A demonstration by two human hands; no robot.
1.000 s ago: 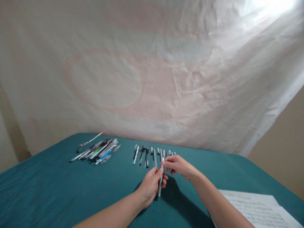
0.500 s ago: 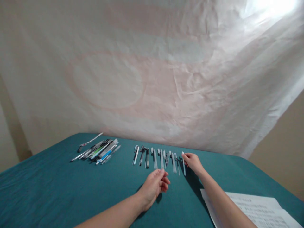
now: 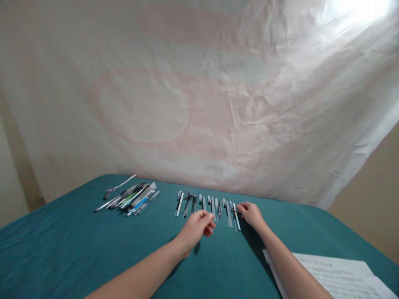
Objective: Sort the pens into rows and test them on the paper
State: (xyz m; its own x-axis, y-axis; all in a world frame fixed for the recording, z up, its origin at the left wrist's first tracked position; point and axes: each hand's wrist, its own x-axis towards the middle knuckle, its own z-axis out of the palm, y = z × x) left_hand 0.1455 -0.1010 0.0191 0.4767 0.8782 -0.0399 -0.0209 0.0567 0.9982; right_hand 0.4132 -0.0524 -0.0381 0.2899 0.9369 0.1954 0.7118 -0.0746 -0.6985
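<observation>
Pens [image 3: 212, 206] in one row, one pile [image 3: 131, 198]; left hand [image 3: 197, 226] empty, right hand [image 3: 251, 214] open at row's end.

Both arms reach forward, bare to the elbow.

Left forearm [image 3: 146, 270]: runs up and right from the lower edge, wrist straight. Left hand [image 3: 196, 226]: back of hand up, fingers loosely curled, thumb tip close to the fingertips, no firm grip seen.

Right forearm [image 3: 280, 261]: comes in from the lower right, angled up and left, wrist bent slightly inward. Right hand [image 3: 251, 214]: palm down, low, fingers half-bent and pointing left, tips bunched. Too small to tell whether they pinch.

Hands near each other, not touching; right hand a little farther forward.
</observation>
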